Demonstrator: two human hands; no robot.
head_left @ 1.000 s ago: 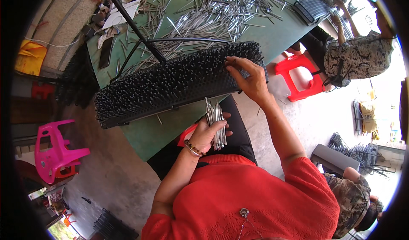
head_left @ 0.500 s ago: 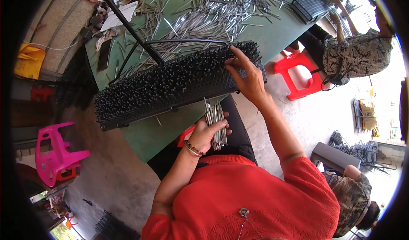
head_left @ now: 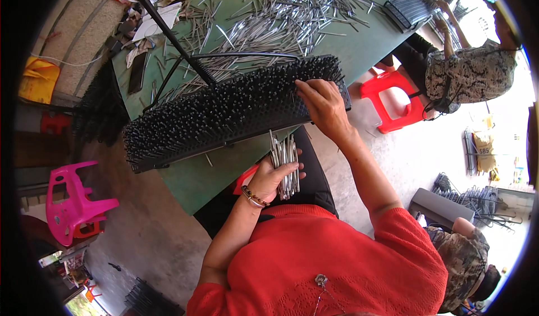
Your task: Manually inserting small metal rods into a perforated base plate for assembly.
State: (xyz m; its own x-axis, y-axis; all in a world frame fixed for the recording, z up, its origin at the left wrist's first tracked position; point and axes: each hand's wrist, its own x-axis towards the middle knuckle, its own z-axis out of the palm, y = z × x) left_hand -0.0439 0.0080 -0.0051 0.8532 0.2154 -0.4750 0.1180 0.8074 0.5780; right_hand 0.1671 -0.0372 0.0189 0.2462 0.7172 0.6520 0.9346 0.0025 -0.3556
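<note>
A bundle of thin silvery metal rods (head_left: 287,167) is gripped in my left hand (head_left: 270,178), thumb laid across it, just below the near edge of a long black board (head_left: 224,138). Dense rows of dark, shiny-tipped pins (head_left: 224,105) stand up over most of that board, while bare holes show along its near strip. My right hand (head_left: 327,108) is over the board's right end with its fingers drawn together at the edge of the pins. Whatever its fingertips hold is too small to make out.
Loose metal rods (head_left: 281,18) lie heaped on the green table (head_left: 196,187). A black metal frame (head_left: 168,32) rises behind the board. A dark phone (head_left: 137,73) lies at the left. One co-worker (head_left: 466,72) is beside a red stool (head_left: 393,102); a pink stool (head_left: 76,204) stands left.
My right hand has closed from spread fingers into a pinch and come slightly down toward the pins' near edge. My left hand still holds the rods in nearly the same place.
</note>
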